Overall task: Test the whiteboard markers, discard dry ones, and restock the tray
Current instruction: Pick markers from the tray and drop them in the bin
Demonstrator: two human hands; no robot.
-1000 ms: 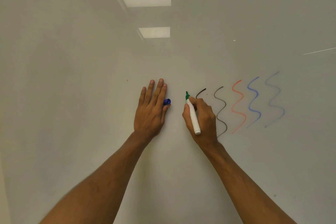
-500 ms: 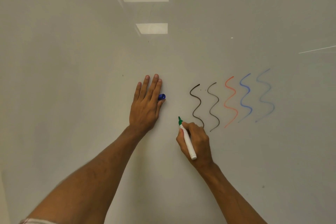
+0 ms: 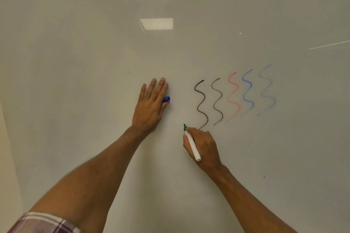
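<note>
Grips a white-barrelled marker in the right hand, fingers curled round the barrel, green nib up and to the left, uncapped; cannot tell whether the nib touches the whiteboard. Presses the left hand flat on the board, fingers straight and close together; shows a blue cap at the thumb side, just beside the index finger; cannot tell whether pinched or merely pinned under the palm.

Above and right of the right hand, five upright squiggles in a row: dark squiggle nearest, its lower end just beside the knuckles; then a greyer one, an orange-red, a blue, a paler blue farthest right. No tray, bin or spare markers in view; plaid sleeve at lower left.

Reads as the testing step, well along; five marks on the board, none plainly green, so no firm verdict on this marker.

Next move, as judged: calls for a look at stroke strength; then recapping, cap brought to nib, though blue cap against green nib looks a mismatch; then sorting to tray or discard, both out of frame.
</note>
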